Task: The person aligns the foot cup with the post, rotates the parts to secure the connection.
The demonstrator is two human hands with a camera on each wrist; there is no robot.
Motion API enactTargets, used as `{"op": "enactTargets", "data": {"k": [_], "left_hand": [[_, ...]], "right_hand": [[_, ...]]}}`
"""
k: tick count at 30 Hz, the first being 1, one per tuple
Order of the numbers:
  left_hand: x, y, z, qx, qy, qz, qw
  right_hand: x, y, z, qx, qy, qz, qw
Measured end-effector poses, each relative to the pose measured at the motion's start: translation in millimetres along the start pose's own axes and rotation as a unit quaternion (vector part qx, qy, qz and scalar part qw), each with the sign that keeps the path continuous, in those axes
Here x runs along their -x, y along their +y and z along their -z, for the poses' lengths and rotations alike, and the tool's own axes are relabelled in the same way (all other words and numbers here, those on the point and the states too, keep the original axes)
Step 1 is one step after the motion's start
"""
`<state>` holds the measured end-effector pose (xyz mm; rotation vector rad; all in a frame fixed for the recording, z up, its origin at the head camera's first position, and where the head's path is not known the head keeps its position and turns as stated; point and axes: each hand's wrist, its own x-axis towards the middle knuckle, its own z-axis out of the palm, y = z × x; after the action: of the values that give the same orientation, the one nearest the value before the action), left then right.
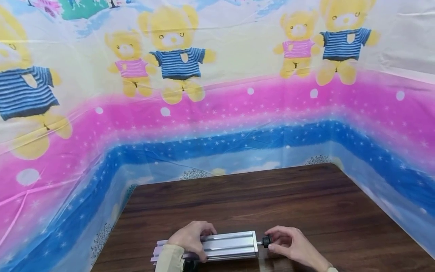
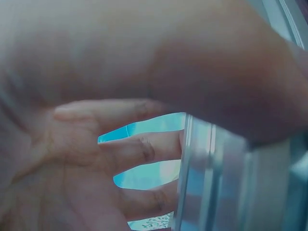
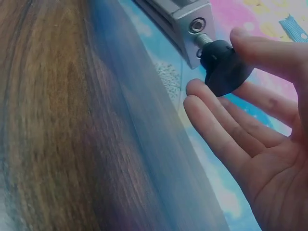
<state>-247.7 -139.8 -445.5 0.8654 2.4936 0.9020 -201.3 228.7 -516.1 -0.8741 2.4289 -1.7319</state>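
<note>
A silver aluminium profile assembly (image 1: 232,243) with long grooves lies crosswise near the front of the table. Across its left part, my left hand (image 1: 190,238) grips it, thumb on the near side and fingers over the far side. From the end plate (image 3: 190,21) on its right sticks out a threaded screw (image 3: 204,41) with a black knob (image 3: 225,70). My right hand (image 1: 290,243) pinches this knob, the thumb on one side and fingers curved round the other. In the left wrist view, the palm hides much of the profile (image 2: 207,187).
The dark wood-grain table (image 1: 238,204) reaches back to a printed cloth (image 1: 221,143) with teddy bears, hung round its back and sides. A black round part (image 1: 190,265) shows under the left wrist at the profile's near side.
</note>
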Motion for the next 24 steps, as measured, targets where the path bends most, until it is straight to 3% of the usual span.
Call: {"op": "enactTargets", "data": {"k": [2,5,9,16,24], "left_hand": [[-0.1,0.8,-0.7,-0.002,0.0,-0.003,1.0],[0.0,1.9,-1.2,0.0,0.0,-0.004,1.0],[-0.2,2.9,-1.6,-0.003,0.0,-0.003,1.0],[0.8,2.5,-3.1,-0.002,-0.002,-0.001,1.0],[1.4,2.1,1.2,-0.017,-0.004,0.002,0.9999]], "right_hand": [[-1.0,1.6,0.5,-0.009,-0.004,0.026,1.0],[-1.6,2.2,0.3,-0.042,-0.017,0.025,0.999],[-2.1,1.8,-1.1,-0.063,-0.025,-0.007,0.998],[-3.6,0.5,-5.9,-0.053,-0.028,-0.063,0.996],[-2.4,-1.6,-7.5,-0.078,-0.043,-0.125,0.988]]}}
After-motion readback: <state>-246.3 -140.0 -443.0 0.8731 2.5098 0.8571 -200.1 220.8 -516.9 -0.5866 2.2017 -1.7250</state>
